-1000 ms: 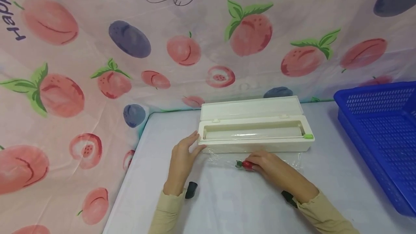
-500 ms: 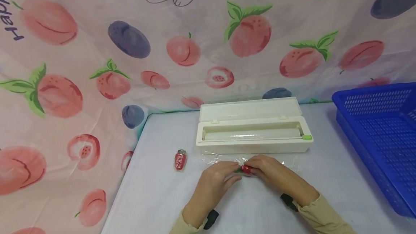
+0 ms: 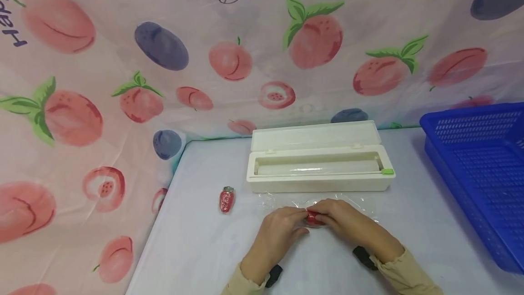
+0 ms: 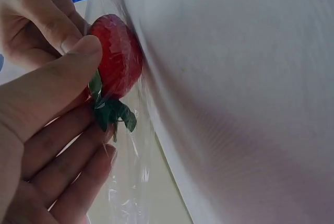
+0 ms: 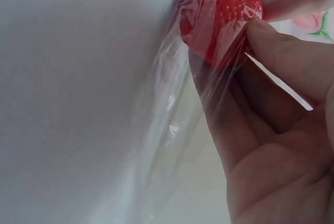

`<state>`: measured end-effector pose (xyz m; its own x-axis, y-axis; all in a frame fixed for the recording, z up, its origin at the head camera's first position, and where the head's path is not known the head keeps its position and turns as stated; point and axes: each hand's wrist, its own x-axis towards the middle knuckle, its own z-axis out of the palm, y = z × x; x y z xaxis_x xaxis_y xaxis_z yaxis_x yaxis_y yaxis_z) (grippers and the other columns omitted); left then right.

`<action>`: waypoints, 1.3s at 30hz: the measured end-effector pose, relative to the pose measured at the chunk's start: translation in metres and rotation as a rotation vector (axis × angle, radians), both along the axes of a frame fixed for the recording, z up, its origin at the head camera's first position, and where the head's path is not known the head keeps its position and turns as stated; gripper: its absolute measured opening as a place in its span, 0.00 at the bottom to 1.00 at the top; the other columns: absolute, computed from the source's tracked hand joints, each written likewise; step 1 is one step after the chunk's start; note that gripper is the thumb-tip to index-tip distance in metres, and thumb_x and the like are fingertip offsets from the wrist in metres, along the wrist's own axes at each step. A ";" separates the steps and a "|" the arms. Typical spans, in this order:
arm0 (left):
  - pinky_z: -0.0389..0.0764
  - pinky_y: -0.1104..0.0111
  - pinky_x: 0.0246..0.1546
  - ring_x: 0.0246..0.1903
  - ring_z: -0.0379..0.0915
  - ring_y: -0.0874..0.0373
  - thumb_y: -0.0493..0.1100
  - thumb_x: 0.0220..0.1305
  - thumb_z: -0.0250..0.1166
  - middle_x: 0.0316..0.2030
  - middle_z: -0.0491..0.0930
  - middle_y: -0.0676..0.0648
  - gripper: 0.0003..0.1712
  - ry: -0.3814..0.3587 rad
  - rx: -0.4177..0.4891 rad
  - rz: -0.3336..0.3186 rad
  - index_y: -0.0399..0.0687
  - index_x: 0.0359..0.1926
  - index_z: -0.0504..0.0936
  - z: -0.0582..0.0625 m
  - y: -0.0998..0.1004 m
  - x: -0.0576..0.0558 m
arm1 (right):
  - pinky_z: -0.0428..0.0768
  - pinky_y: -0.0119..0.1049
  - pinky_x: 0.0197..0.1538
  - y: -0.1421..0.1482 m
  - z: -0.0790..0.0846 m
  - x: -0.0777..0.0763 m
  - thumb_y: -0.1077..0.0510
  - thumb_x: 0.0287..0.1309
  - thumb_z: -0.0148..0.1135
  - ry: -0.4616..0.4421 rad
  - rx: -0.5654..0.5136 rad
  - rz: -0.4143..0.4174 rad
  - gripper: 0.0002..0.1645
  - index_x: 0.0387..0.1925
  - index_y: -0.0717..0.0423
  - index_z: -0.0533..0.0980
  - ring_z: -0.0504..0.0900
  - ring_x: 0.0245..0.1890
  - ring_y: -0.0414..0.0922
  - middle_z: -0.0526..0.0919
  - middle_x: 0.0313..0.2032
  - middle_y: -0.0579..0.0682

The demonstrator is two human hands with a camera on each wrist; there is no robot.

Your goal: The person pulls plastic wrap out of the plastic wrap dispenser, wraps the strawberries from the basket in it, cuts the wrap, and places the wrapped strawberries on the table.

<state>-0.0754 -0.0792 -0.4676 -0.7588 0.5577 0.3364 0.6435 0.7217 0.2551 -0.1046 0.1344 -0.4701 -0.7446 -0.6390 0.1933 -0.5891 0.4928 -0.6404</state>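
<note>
A red strawberry (image 3: 314,219) with green leaves (image 4: 112,113) sits in clear plastic wrap (image 3: 268,200), low over the table in front of a white wrap box. My right hand (image 3: 345,220) pinches its rounded end, thumb on the near side and fingers behind. At the leafy end, my left hand (image 3: 278,230) has its thumb (image 4: 86,49) against the fruit and its fingers spread behind the leaves and film. From the head view the leaves are hidden under the left fingers. The film hangs in loose folds beside the strawberry (image 5: 222,20) in the right wrist view.
The white box (image 3: 319,185) stands behind the hands with its lid up, a roll of wrap (image 3: 319,167) inside and a green slider (image 3: 387,171) at the right. Another wrapped strawberry (image 3: 227,200) lies to the left. A blue basket (image 3: 462,195) stands at the right.
My left hand has left the box's left end and come to the strawberry, uncovering the wrapped one on the left. The held strawberry has moved slightly toward me, its leaves now covered.
</note>
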 end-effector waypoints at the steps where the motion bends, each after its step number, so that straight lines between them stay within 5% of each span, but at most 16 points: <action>1: 0.80 0.73 0.50 0.47 0.82 0.63 0.47 0.52 0.77 0.46 0.87 0.55 0.21 0.007 -0.005 0.001 0.49 0.48 0.86 0.000 0.000 0.000 | 0.83 0.40 0.49 0.000 0.000 0.000 0.62 0.65 0.62 -0.011 -0.003 -0.006 0.12 0.48 0.55 0.84 0.84 0.44 0.40 0.87 0.42 0.43; 13: 0.81 0.76 0.42 0.40 0.82 0.67 0.49 0.49 0.78 0.39 0.88 0.57 0.20 -0.042 -0.021 0.042 0.50 0.44 0.88 -0.004 -0.001 -0.002 | 0.83 0.34 0.48 0.002 -0.001 -0.001 0.58 0.68 0.59 -0.232 -0.029 -0.009 0.12 0.50 0.52 0.82 0.82 0.43 0.34 0.87 0.45 0.43; 23: 0.80 0.76 0.42 0.40 0.80 0.66 0.54 0.49 0.78 0.38 0.87 0.57 0.24 -0.079 -0.112 0.011 0.50 0.47 0.88 -0.007 0.003 -0.004 | 0.83 0.37 0.45 0.005 0.000 0.001 0.63 0.63 0.64 -0.070 0.048 -0.036 0.08 0.41 0.50 0.85 0.82 0.42 0.37 0.85 0.40 0.39; 27: 0.80 0.77 0.42 0.41 0.79 0.65 0.55 0.54 0.74 0.40 0.86 0.56 0.23 -0.090 -0.131 0.002 0.50 0.49 0.88 -0.007 0.003 -0.005 | 0.82 0.35 0.45 0.003 0.000 0.005 0.57 0.62 0.66 -0.008 0.044 -0.039 0.07 0.42 0.45 0.85 0.80 0.41 0.33 0.83 0.40 0.35; 34: 0.78 0.78 0.39 0.40 0.74 0.65 0.56 0.62 0.68 0.40 0.79 0.56 0.19 -0.156 -0.097 0.002 0.54 0.50 0.88 -0.009 0.000 -0.007 | 0.82 0.37 0.47 -0.001 0.002 0.009 0.55 0.47 0.79 0.002 0.103 -0.026 0.20 0.45 0.47 0.84 0.78 0.42 0.34 0.81 0.41 0.37; 39: 0.76 0.78 0.38 0.37 0.72 0.66 0.56 0.65 0.64 0.37 0.78 0.58 0.18 -0.171 -0.104 -0.007 0.54 0.48 0.88 -0.007 -0.002 -0.008 | 0.82 0.36 0.46 -0.004 0.001 0.009 0.58 0.50 0.76 0.031 0.107 -0.027 0.17 0.44 0.51 0.83 0.78 0.41 0.34 0.81 0.41 0.38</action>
<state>-0.0833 -0.0815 -0.4744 -0.7963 0.5878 0.1428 0.6018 0.7458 0.2856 -0.0952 0.1309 -0.4696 -0.7567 -0.6368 0.1482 -0.5933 0.5736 -0.5649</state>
